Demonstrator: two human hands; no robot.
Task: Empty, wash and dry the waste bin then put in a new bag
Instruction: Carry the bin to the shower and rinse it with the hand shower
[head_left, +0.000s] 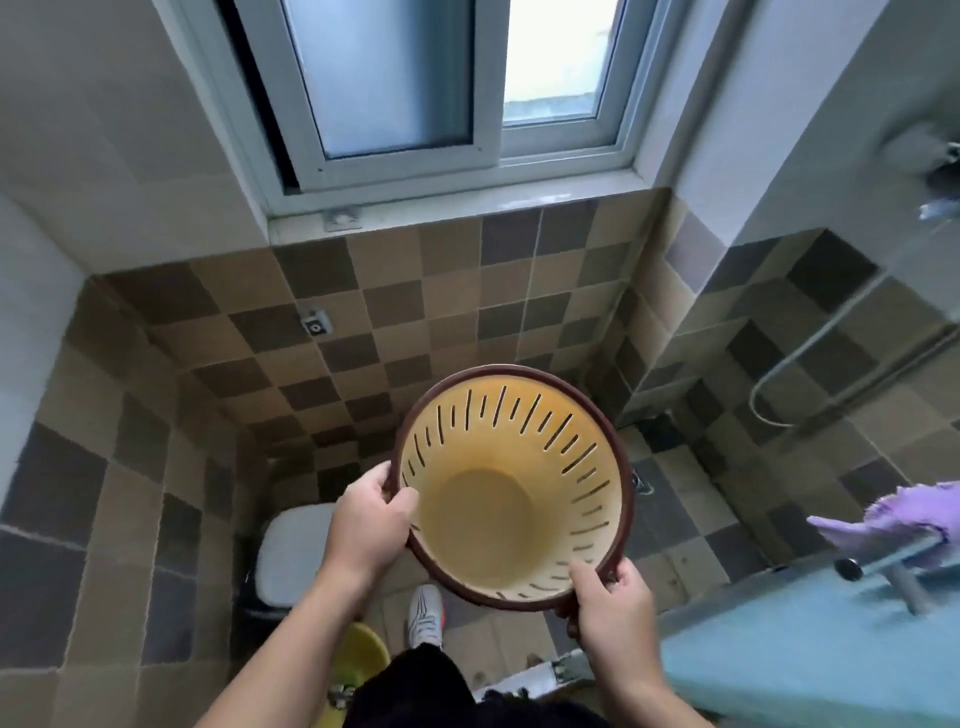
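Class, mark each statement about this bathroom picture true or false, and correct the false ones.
1. Both hands hold the bin by its rim. True.
2. The bin holds a bag. False: it is bare inside, with no bag.
3. The left hand has its thumb inside the rim. True.
4. The purple cloth lies in the bin. False: it hangs on a bar at the right.
5. The right hand is free. False: it grips the rim.
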